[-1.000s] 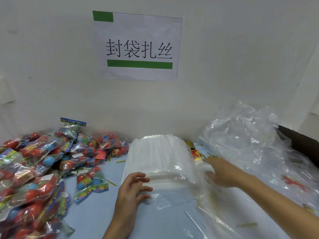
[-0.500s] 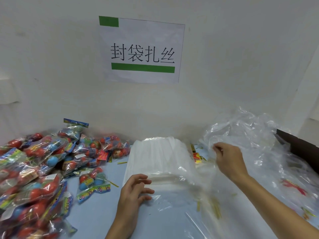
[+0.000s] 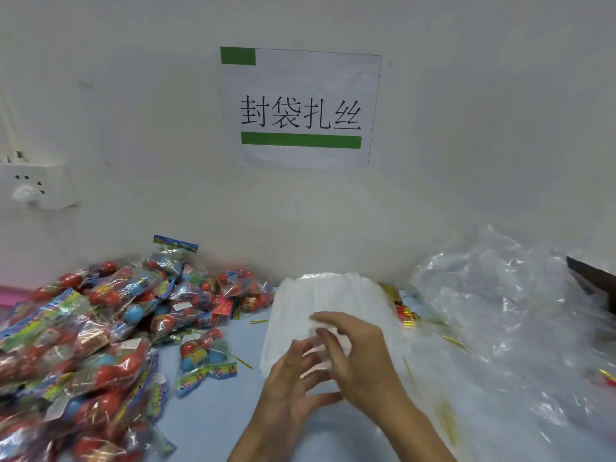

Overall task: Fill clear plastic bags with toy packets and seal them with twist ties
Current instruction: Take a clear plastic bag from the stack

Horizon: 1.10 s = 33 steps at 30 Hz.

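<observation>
Both hands are now together on the near end of the stack of clear bags point(image 3: 330, 308). The left hand point(image 3: 293, 378) has its fingers spread fairly wide and lying on the plastic, same spot as a second ago, basically pinning the stack. The right hand point(image 3: 353, 355) is the one that changed: half a second ago it was up over by the crumpled plastic on the right, and now it's come back across and sits just above and partly over the left fingers. Its fingers are loosely bent with the tips down on the top sheet. It's motion-blurred, so I can't tell if it's actually pinching a layer or just rubbing at it

My read: it dumped or pushed aside whatever film it was messing with and is now trying to peel one bag off the top, so we're at the very start of a fill cycle. Nothing's opened or filled yet

Going outward from the fingers: the heap of toy packets point(image 3: 100, 328) is off to the left of the left hand, with one packet point(image 3: 203, 355) lying on its own just beside it. A few loose twist ties point(image 3: 241, 361) lie between that packet and the stack, and more are scattered right of the right hand. Further right is the big pile of crumpled plastic point(image 3: 500, 311). Straight past the stack, up on the wall, is a paper sign point(image 3: 300, 108) with green bars
</observation>
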{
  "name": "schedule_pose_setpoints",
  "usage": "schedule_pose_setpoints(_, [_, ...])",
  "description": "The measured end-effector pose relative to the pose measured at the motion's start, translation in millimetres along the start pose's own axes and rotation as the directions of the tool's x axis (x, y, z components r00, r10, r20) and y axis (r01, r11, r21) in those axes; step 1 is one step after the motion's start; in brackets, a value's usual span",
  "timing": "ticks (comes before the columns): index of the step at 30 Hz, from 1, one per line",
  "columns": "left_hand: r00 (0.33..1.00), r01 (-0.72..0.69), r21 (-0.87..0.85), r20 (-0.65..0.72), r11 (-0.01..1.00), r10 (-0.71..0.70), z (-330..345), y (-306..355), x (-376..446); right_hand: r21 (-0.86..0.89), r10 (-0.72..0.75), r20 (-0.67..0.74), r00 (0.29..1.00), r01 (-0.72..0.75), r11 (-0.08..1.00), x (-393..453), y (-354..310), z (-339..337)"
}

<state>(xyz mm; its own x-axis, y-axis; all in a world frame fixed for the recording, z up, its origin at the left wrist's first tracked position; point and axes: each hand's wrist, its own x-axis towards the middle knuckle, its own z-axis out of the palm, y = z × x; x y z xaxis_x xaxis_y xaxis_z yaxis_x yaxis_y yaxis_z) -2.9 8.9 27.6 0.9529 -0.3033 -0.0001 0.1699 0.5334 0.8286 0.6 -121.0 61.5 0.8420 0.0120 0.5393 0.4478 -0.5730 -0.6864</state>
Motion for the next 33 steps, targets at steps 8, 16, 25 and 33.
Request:
schedule_pose_setpoints(8, [0.949,-0.08,0.146,-0.291,0.986,0.12,-27.0,3.0,7.8,0.072,0.026,0.157,0.987,-0.037,0.997,-29.7,4.6,34.8])
schedule_pose_setpoints(16, [0.882,-0.124,0.574,-0.31,0.81,0.355,-51.0,15.7,5.5,-0.196,0.128,-0.17,0.977,-0.161,0.967,-35.9,24.2,13.6])
schedule_pose_setpoints(25, [0.988,-0.025,0.548,-0.113,0.836,0.103,-38.1,27.3,-4.8,-0.013,0.182,-0.061,0.981,-0.184,0.983,-38.7,13.8,12.3])
schedule_pose_setpoints(33, [0.987,-0.158,0.749,0.103,0.643,0.123,-26.5,22.5,-10.7,0.012,0.13,-0.067,0.989,-0.129,0.992,-35.5,18.9,11.9])
